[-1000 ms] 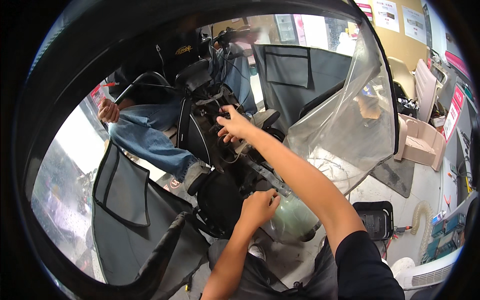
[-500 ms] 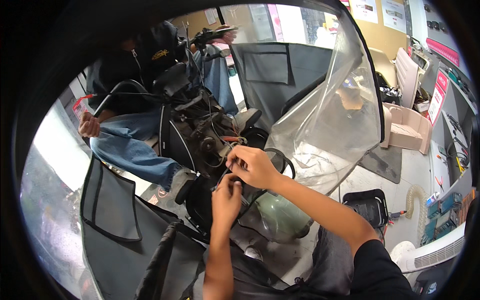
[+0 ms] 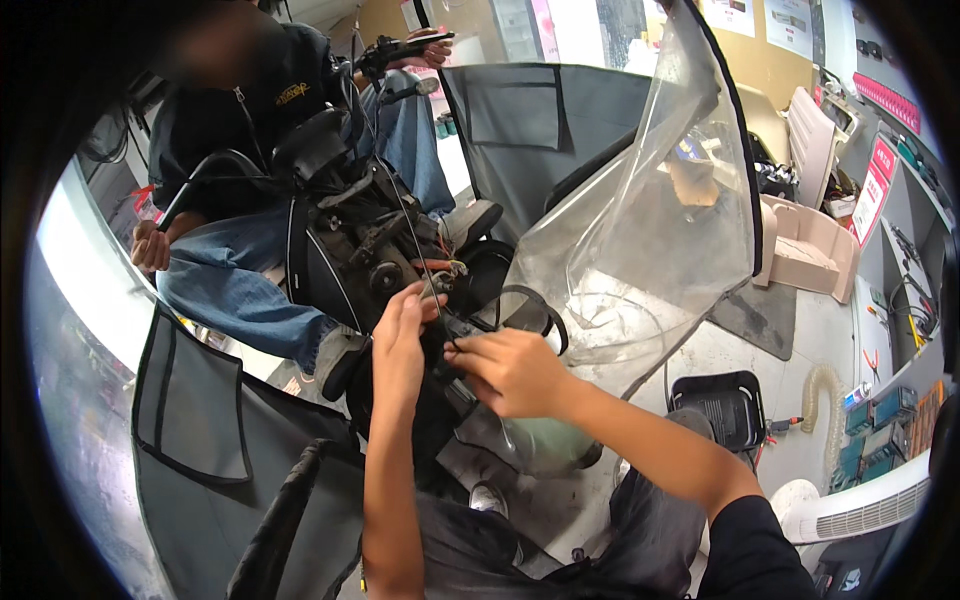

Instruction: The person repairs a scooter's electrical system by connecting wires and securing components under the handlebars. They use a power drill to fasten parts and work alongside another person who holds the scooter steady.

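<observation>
A thin black cable [image 3: 407,212] runs down from the handlebar of a scooter [image 3: 370,240] whose front is stripped bare, with wires and dark parts exposed. My right hand [image 3: 515,370] pinches the cable's lower part between thumb and fingers. Higher up, my left hand [image 3: 400,335] has its fingers bent together against the same cable. Orange and other coloured wires [image 3: 435,265] show just above my left fingertips. What lies below my right fingers is partly hidden by the hand.
Facing me, a person in a dark jacket [image 3: 300,70] and jeans holds both handlebar ends. Grey covers [image 3: 200,410] with clear plastic sheeting [image 3: 610,240] spread on both sides. At right are a black tray [image 3: 716,400], a beige plastic seat [image 3: 810,250] and a tool shelf [image 3: 900,310].
My left hand has moved up and left, away from the right hand. My right hand has lowered slightly, and the whole view has shifted.
</observation>
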`<state>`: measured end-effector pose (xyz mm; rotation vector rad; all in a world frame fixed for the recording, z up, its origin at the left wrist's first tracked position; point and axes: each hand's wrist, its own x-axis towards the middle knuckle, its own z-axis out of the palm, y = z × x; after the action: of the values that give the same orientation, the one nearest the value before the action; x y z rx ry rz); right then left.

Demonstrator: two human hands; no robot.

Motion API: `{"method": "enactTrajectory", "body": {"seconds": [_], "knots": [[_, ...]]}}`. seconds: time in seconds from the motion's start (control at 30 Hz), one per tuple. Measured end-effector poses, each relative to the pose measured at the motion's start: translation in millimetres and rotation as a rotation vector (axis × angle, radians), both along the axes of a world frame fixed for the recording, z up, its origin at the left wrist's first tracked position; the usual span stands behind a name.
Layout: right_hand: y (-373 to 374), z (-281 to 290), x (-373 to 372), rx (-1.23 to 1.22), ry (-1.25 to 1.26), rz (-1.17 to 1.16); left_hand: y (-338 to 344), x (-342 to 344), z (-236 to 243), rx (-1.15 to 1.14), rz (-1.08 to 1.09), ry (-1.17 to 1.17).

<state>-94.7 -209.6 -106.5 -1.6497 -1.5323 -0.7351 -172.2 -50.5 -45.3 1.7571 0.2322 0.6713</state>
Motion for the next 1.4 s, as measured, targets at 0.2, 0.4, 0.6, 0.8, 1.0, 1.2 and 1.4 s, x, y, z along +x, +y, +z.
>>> {"method": "enactTrajectory", "body": {"seconds": [0.2,0.4,0.6,0.8,1.0,1.2,1.4], "knots": [[-3.3,9.0,10.2,-0.09,-0.078,-0.006,-13.8,26.0,24.2,-0.611,-0.275,-0.193],[-16.1,10.6,22.5,-0.108,-0.161,-0.037,9.5,8.9,-27.1,-0.486,-0.157,-0.146],[-1.1,-3.0,11.7,-0.14,-0.18,0.068,19.5,1.2,-41.4,-0.038,0.017,0.01],[15.5,-22.3,-13.9,-0.177,-0.158,0.217,24.3,-7.7,-47.7,0.557,0.262,0.243],[21.4,-16.1,-22.7,-0.027,-0.147,0.275,20.2,-2.3,-49.3,0.53,0.287,0.303],[13.3,-15.7,-21.8,-0.028,-0.115,0.316,6.1,5.6,-43.4,0.381,-0.137,0.349],[2.5,-7.8,-20.2,-0.06,-0.112,0.28,-1.9,41.1,-22.4,-0.032,-0.477,0.077]]}}
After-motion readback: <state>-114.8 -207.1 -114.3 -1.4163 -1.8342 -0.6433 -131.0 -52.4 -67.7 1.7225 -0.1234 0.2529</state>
